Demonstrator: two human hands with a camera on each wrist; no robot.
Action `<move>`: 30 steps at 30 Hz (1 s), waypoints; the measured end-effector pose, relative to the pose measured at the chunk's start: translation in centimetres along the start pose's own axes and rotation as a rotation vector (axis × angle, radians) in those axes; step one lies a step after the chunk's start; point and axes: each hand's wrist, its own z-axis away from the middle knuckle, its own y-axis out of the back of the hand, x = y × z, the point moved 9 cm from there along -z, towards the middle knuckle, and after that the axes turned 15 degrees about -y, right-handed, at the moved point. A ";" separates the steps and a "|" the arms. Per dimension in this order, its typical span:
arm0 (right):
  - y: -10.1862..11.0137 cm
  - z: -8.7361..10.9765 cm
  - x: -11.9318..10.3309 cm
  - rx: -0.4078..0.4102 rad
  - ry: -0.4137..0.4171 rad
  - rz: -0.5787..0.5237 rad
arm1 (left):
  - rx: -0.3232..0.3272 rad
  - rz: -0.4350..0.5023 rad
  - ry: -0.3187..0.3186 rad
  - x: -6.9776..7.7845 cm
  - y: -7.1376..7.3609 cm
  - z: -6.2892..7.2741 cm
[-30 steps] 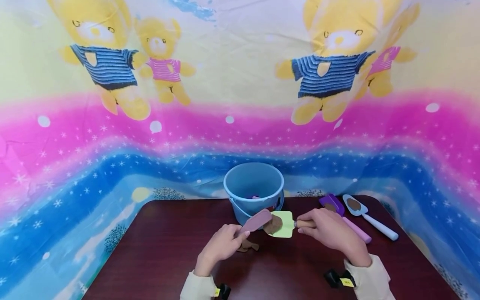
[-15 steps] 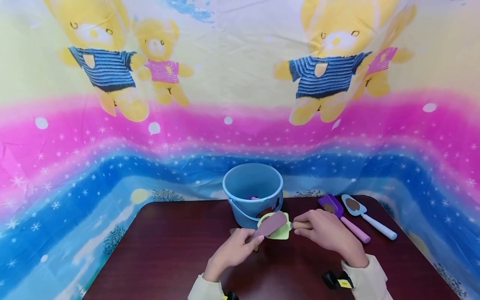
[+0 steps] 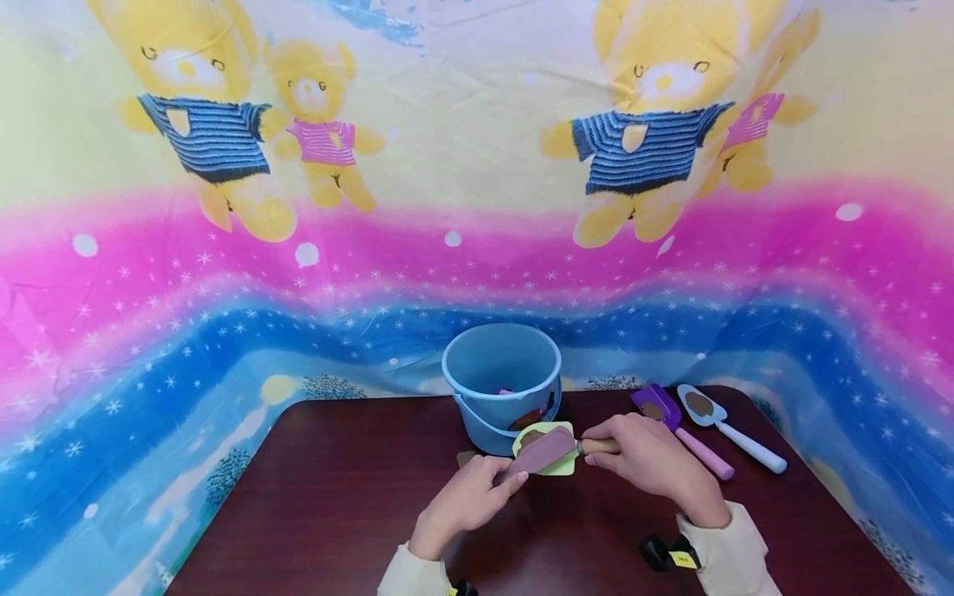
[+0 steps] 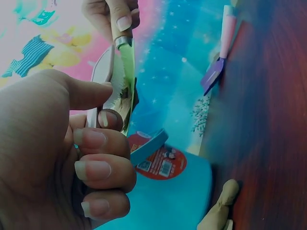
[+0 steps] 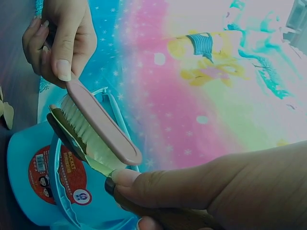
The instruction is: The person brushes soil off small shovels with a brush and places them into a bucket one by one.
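Note:
My left hand grips a dusty-pink brush with white bristles. The brush lies across the blade of a pale green shovel, bristles against its face in the right wrist view. My right hand pinches the shovel's short wooden handle. A brown patch shows on the blade beyond the brush; the rest of it is hidden under the brush. Right behind the shovel stands a blue bucket with a red label, its handle hanging down in front.
A purple shovel with a pink handle and a light blue shovel lie at the right, both with brown patches. A brown lumpy piece lies on the dark wooden table by the bucket. A printed cloth surrounds the table.
My left hand has moved the brush to the right, from the shovel's left edge to across its blade. My right hand and the shovel have shifted only slightly.

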 end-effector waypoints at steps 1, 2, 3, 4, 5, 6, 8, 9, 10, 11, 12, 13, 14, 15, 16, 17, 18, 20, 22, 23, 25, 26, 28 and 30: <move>0.0 0.0 0.0 0.000 -0.003 -0.001 | 0.002 -0.009 0.005 -0.1 0.1 0.0; 0.1 -0.1 0.1 0.002 -0.011 0.000 | 0.004 -0.020 0.009 -0.1 0.3 0.1; 0.1 -0.1 0.1 0.004 -0.018 0.002 | 0.006 -0.034 0.013 -0.2 0.4 0.1; 0.1 -0.1 0.2 0.006 -0.026 0.006 | 0.006 -0.045 0.021 -0.3 0.6 0.1; 0.1 -0.1 0.3 0.007 -0.033 0.009 | 0.007 -0.053 0.028 -0.4 0.7 0.2; 0.2 -0.1 0.3 0.014 -0.039 0.011 | 0.010 -0.056 0.035 -0.5 0.8 0.2; 0.2 -0.1 0.4 0.010 -0.040 0.015 | 0.015 -0.057 0.048 -0.7 1.1 0.4; 0.1 -0.1 0.4 0.004 -0.042 0.018 | 0.017 -0.051 0.053 -0.8 1.2 0.5; 0.1 -0.1 0.5 0.001 -0.038 0.019 | 0.021 -0.050 0.054 -0.9 1.4 0.6; 0.1 -0.2 0.5 -0.002 -0.033 0.018 | 0.025 -0.045 0.053 -0.9 1.6 0.7; 0.0 -0.2 0.5 -0.005 -0.031 0.016 | 0.032 -0.042 0.054 -1.0 1.8 0.8; 0.0 -0.2 0.6 -0.015 -0.030 0.013 | 0.037 -0.046 0.054 -1.0 1.9 0.9; 0.0 -0.2 0.6 -0.015 -0.027 0.012 | 0.044 -0.049 0.054 -1.0 2.1 1.0; 0.0 -0.2 0.6 -0.013 -0.025 0.010 | 0.052 -0.055 0.053 -1.1 2.3 1.0; 0.1 -0.1 0.7 -0.010 -0.024 0.006 | 0.058 -0.064 0.053 -1.1 2.5 1.1; 0.2 -0.1 0.8 -0.011 -0.028 0.002 | 0.063 -0.066 0.057 -1.2 2.6 1.2; 0.2 -0.1 0.9 -0.014 -0.034 -0.002 | 0.068 -0.069 0.061 -1.3 2.8 1.3; 0.2 0.1 1.0 -0.014 -0.041 -0.007 | 0.074 -0.076 0.069 -1.4 2.9 1.4; 0.3 0.1 1.1 -0.021 -0.048 -0.014 | 0.076 -0.078 0.076 -1.7 3.0 1.6; 0.3 0.1 1.2 -0.026 -0.049 -0.017 | 0.076 -0.075 0.081 -1.8 3.0 1.7; 0.3 0.2 1.1 -0.024 -0.043 -0.024 | 0.075 -0.068 0.085 -1.9 3.0 1.7; 0.4 0.2 1.1 -0.024 -0.043 -0.024 | 0.075 -0.065 0.083 -1.9 3.0 1.7; 0.4 0.2 1.1 -0.022 -0.042 -0.029 | 0.076 -0.042 0.077 -1.9 3.0 1.6; 0.5 0.2 1.0 -0.017 -0.040 -0.031 | 0.082 -0.002 0.061 -1.7 3.0 1.5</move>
